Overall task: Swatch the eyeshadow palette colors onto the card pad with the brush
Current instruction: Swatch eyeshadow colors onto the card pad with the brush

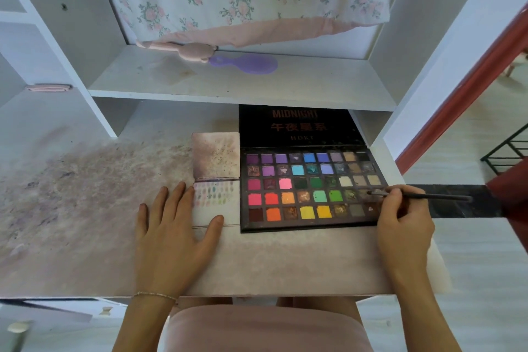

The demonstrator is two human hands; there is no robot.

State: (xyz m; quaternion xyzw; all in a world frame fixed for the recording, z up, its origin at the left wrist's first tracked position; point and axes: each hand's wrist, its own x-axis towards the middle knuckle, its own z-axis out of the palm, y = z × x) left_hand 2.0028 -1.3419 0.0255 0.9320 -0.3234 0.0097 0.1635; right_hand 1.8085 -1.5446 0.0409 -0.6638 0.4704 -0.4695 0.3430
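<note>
Eyeshadow palette (311,190) lay open on surface (285,260), card pad (216,203) just beside it on its left. Pad was pinned by left hand (171,233), fingers straight and flat, thumb across lower page. Brush (420,195) was pinched in right hand (403,223), tip set over muted pan at right end of fourth row. Judged step: loading colour. Pan best swirled lightly, excess tapped off, swatch then laid beside existing faint rows (214,194), pad held steady.
</note>
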